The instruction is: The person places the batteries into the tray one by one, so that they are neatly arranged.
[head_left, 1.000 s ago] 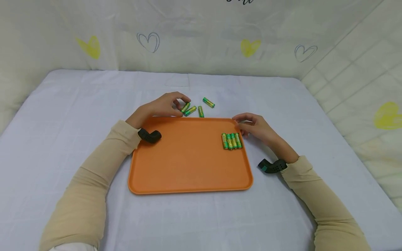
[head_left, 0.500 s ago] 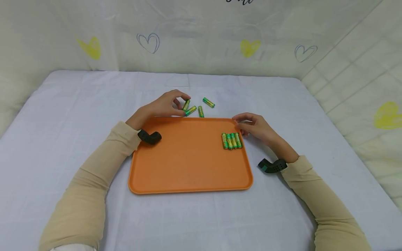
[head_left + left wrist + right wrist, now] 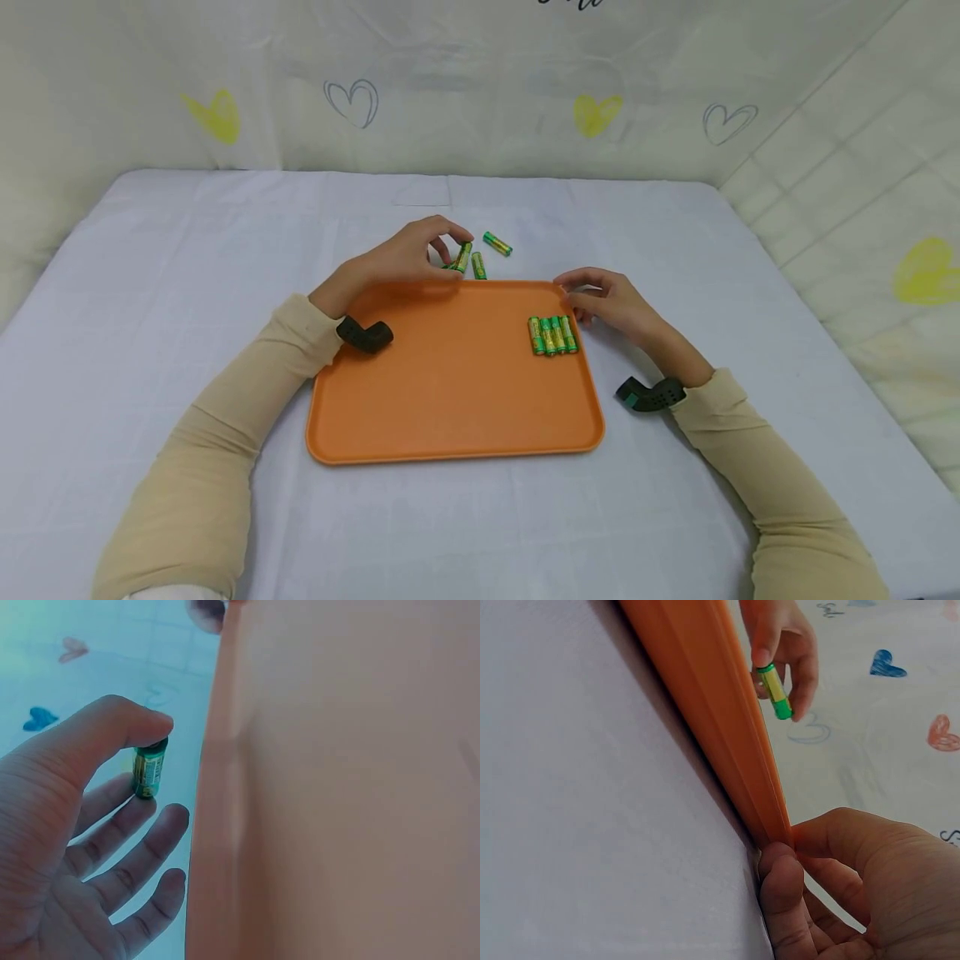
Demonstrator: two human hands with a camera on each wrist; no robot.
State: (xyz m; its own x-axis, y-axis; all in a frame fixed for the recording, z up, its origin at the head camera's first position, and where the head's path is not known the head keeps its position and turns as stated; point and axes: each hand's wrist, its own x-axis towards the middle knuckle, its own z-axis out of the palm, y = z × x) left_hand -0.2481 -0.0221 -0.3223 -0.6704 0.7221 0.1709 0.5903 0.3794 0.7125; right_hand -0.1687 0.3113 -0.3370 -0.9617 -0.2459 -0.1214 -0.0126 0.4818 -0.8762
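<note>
Between thumb and fingertips, my left hand (image 3: pixel 408 254) pinches a green and yellow battery (image 3: pixel 463 257) just above the far rim of the orange tray (image 3: pixel 450 383). In the left wrist view the battery (image 3: pixel 149 771) is held end to end, its other fingers spread apart. My right hand (image 3: pixel 611 304) grips the tray's far right corner; the right wrist view shows thumb and fingers (image 3: pixel 784 877) pinching the rim. Several batteries (image 3: pixel 552 336) lie side by side in a row on the tray's right side, near that hand.
Beyond the tray, one loose battery (image 3: pixel 479 266) lies by the far rim and another battery (image 3: pixel 497 243) farther back. A third is mostly hidden behind my left hand. White cloth (image 3: pixel 480 533) covers the table, with a heart-printed curtain (image 3: pixel 480 92) behind.
My left hand has picked up the leftmost loose battery and moved it to the right, now covering most of another one. My right hand and the tray have stayed still.
</note>
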